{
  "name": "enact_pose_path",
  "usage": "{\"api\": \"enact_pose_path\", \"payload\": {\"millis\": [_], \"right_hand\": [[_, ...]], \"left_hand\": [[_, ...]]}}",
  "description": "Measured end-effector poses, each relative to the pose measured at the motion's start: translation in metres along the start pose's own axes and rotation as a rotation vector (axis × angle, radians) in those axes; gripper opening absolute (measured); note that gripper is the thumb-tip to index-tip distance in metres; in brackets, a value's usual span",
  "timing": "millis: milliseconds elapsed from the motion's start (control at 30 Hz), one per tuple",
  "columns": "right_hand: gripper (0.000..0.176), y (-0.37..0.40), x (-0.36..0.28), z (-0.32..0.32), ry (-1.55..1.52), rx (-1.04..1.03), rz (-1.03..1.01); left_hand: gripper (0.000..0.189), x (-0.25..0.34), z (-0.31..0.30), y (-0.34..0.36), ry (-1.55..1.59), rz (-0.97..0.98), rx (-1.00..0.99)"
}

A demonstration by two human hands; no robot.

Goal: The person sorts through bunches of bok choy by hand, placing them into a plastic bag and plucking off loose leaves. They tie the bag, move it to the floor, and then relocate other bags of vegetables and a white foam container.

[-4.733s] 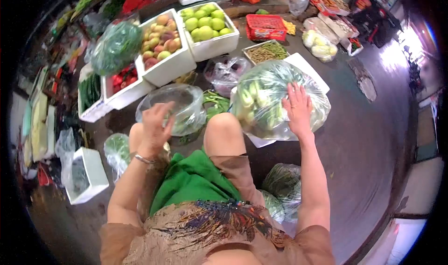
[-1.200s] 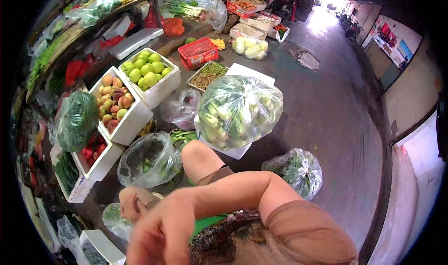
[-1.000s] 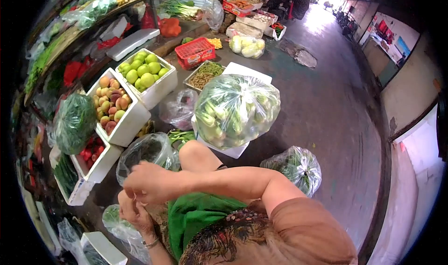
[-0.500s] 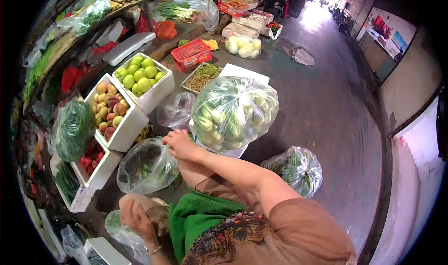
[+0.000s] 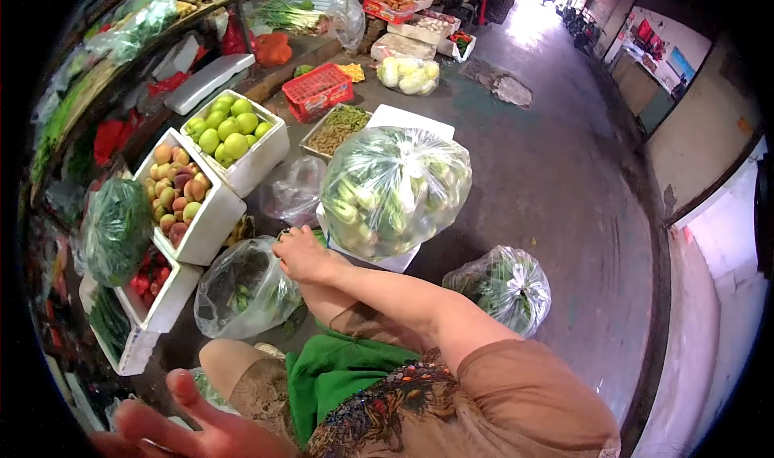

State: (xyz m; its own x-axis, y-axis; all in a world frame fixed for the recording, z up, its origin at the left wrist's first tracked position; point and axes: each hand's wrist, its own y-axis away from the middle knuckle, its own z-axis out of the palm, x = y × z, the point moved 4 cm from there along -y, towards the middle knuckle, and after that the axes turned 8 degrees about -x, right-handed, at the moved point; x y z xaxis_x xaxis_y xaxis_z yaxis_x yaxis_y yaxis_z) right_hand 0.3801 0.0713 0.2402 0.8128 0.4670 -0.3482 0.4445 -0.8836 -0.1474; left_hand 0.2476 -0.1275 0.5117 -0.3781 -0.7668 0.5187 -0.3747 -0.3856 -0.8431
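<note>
Head view: right hand (image 5: 302,254) is resting at the mouth of the clear bag (image 5: 242,290) on the floor (image 5: 556,176), grip indiscernible; left hand (image 5: 189,426) is hovering wide, empty. Bag is looking light, limp, slippery: take its gathered rim.

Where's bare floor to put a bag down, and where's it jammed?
Free: the concrete floor right of the big bag of greens, past the small tied bag to the wall. Jammed: left side, where the apple box, peach box and open clear bag crowd together by the right hand.
</note>
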Motion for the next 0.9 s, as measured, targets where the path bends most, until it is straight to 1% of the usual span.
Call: {"api": "enact_pose_path", "payload": {"millis": [33,100,167,267,333,400,433,467,500,533,567,633,667,700,733,767,800,833,867,900], "right_hand": [[0.014,0.0,0.001,0.0,-0.004,-0.001,0.001],[0.02,-0.002,0.004,0.001,-0.029,-0.038,0.002],[0.019,-0.001,0.005,0.001,-0.037,-0.026,-0.007],[0.018,-0.004,0.005,0.004,-0.05,-0.015,-0.021],[0.018,-0.005,0.005,0.005,-0.054,-0.032,-0.015],[0.018,-0.003,0.003,0.001,-0.08,-0.033,-0.015],[0.019,-0.004,0.003,-0.001,-0.079,-0.066,-0.005],[0.019,-0.005,0.005,0.001,-0.09,-0.075,-0.013],[0.019,-0.006,0.006,0.002,-0.09,-0.065,-0.008],[0.02,-0.006,0.005,0.004,-0.092,-0.051,-0.006],[0.019,-0.005,0.004,0.001,-0.087,-0.029,-0.04],[0.019,-0.012,0.007,0.006,-0.02,-0.082,-0.047],[0.017,-0.012,0.011,0.011,-0.054,0.068,-0.142],[0.014,-0.015,0.013,0.016,-0.064,0.045,-0.122],[0.017,-0.013,0.013,0.013,-0.069,0.034,-0.132],[0.014,-0.012,0.007,0.004,-0.136,0.067,-0.145],[0.011,-0.014,0.003,-0.001,-0.211,0.124,-0.233],[0.011,-0.016,0.006,0.002,-0.169,0.104,-0.226],[0.013,-0.016,0.009,0.005,-0.161,0.051,-0.187],[0.016,-0.017,0.005,0.001,-0.234,-0.018,-0.137]], "left_hand": [[0.089,0.003,0.01,-0.005,0.239,0.055,-0.054],[0.093,-0.001,0.018,-0.007,0.217,0.07,-0.089],[0.095,-0.009,0.021,0.002,0.213,0.067,-0.104],[0.097,-0.028,0.012,0.038,-0.056,-0.044,-0.021],[0.091,-0.026,0.032,0.017,-0.104,-0.083,0.02],[0.085,-0.028,0.028,0.012,-0.191,-0.043,-0.117],[0.085,-0.027,0.031,0.023,-0.202,-0.057,-0.113],[0.056,-0.03,0.031,0.039,-0.107,-0.138,0.105],[0.032,-0.033,0.03,0.057,-0.015,-0.215,0.33],[0.032,-0.034,0.032,0.058,-0.032,-0.223,0.34],[0.035,-0.037,0.036,0.051,-0.012,-0.177,0.261],[0.042,-0.044,0.04,0.032,0.0,-0.093,0.125],[0.046,-0.047,0.041,0.025,-0.015,-0.058,0.071],[0.05,-0.049,0.043,0.021,-0.04,-0.029,0.023],[0.044,-0.059,0.049,0.02,-0.175,-0.068,0.023],[0.059,-0.063,0.048,0.024,0.008,-0.179,-0.181],[0.056,-0.06,0.052,0.023,0.09,-0.203,-0.184],[0.052,-0.059,0.056,0.025,0.048,-0.107,-0.201],[0.045,-0.061,0.064,0.022,0.244,-0.021,-0.26],[0.037,-0.063,0.073,0.019,0.44,0.072,-0.285]]}}
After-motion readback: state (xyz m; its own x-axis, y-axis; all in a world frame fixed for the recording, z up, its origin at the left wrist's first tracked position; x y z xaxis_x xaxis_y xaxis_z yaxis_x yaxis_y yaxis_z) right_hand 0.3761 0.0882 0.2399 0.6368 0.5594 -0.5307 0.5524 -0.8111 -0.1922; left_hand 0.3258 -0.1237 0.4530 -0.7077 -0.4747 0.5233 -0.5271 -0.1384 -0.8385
